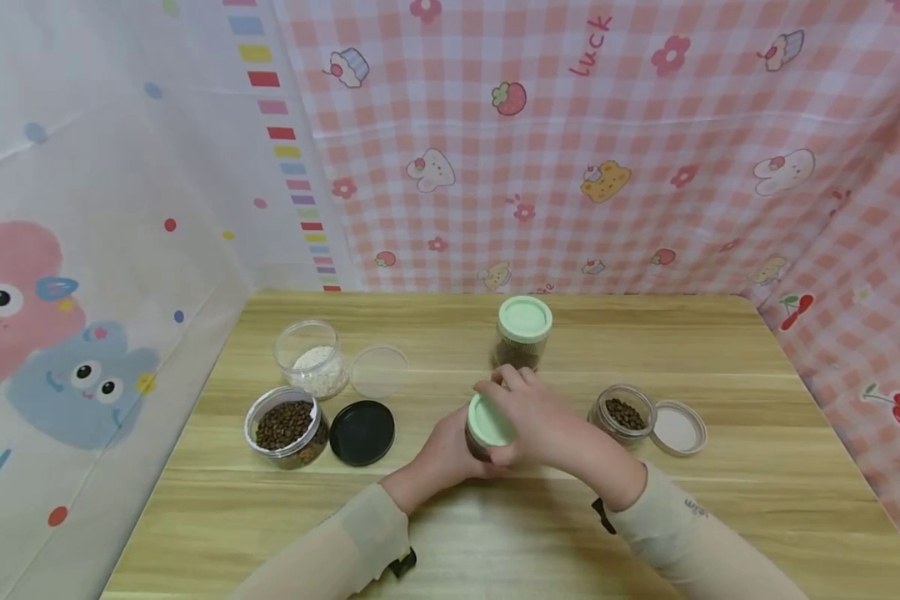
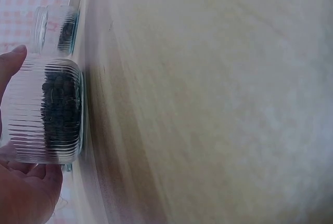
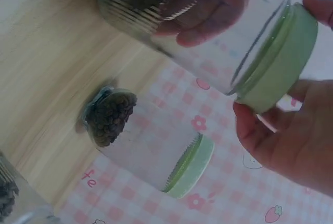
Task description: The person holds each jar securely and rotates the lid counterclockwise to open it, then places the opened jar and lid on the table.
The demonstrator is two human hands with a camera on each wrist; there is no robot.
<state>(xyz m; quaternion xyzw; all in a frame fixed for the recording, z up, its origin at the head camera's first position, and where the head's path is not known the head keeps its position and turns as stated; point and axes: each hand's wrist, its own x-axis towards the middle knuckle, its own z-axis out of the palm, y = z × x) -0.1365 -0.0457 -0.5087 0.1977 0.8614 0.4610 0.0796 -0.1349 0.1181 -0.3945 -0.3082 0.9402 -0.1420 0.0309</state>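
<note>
My left hand (image 1: 447,446) is wrapped round the side of a ribbed clear glass jar (image 2: 31,109). Dark bean-like pieces (image 2: 62,109) fill its lower part. With thumb and fingertips, my right hand (image 3: 307,130) grips the rim of the jar's pale green lid (image 3: 281,63), which sits on the mouth. From the head view this lid (image 1: 487,423) is partly covered by the right hand. Just beyond the hands stands a second jar (image 1: 523,333), upright, its green lid on and dark pieces at its bottom.
To the right is an open jar of brown beans (image 1: 622,414) with a white-centred lid (image 1: 678,429) beside it. On the left stand an open tub of brown beans (image 1: 288,427), a black lid (image 1: 362,433), a clear tub of white grains (image 1: 307,343) and a clear lid (image 1: 380,372).
</note>
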